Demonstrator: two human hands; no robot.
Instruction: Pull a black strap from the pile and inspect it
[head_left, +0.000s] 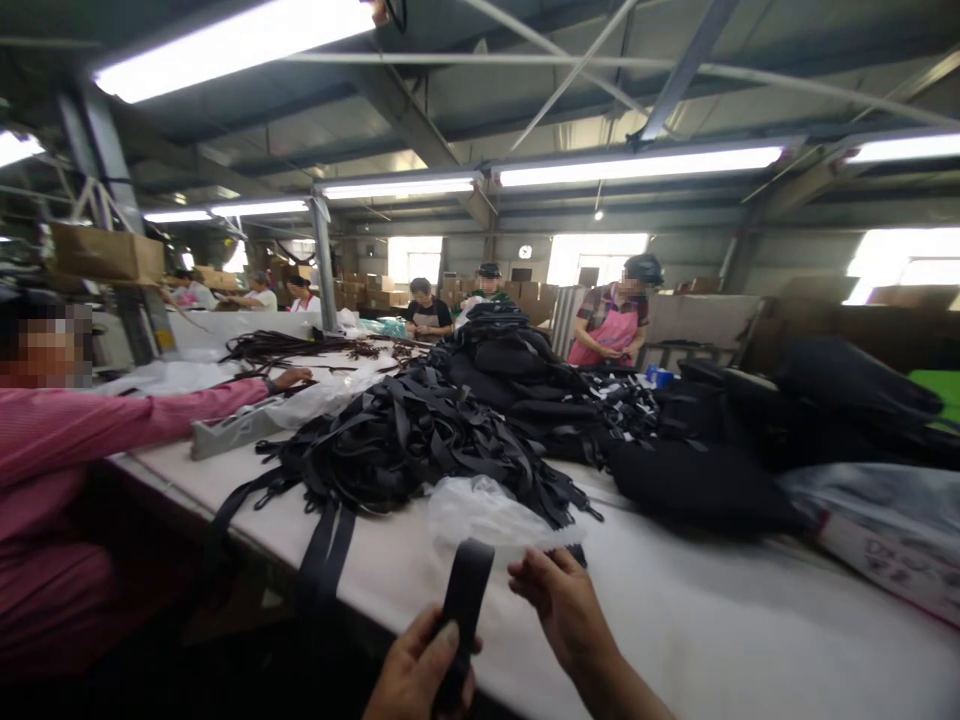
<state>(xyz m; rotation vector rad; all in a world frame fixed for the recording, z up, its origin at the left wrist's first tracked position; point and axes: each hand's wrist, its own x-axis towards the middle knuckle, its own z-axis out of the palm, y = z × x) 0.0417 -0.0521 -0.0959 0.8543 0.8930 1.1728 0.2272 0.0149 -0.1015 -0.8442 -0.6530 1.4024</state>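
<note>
Near the bottom centre, my left hand (424, 662) is closed round a folded black strap (468, 590), which stands up from the fingers. To its right, my right hand (559, 605) has its fingers curled and pinched at the edge of a clear plastic piece (536, 545); the fingertips lie over a thin strip of it. Crumpled clear plastic (472, 508) lies on the white table (675, 610) just beyond both hands. Behind it spreads a large heap of black straps (405, 430) with hooks at some ends.
Black padded bags (517, 365) are piled behind the straps, and more (697, 485) lie at the right beside a plastic-wrapped package (885, 540). At the left, a person's pink sleeve (150, 410) reaches over the table. Other people stand or sit beyond.
</note>
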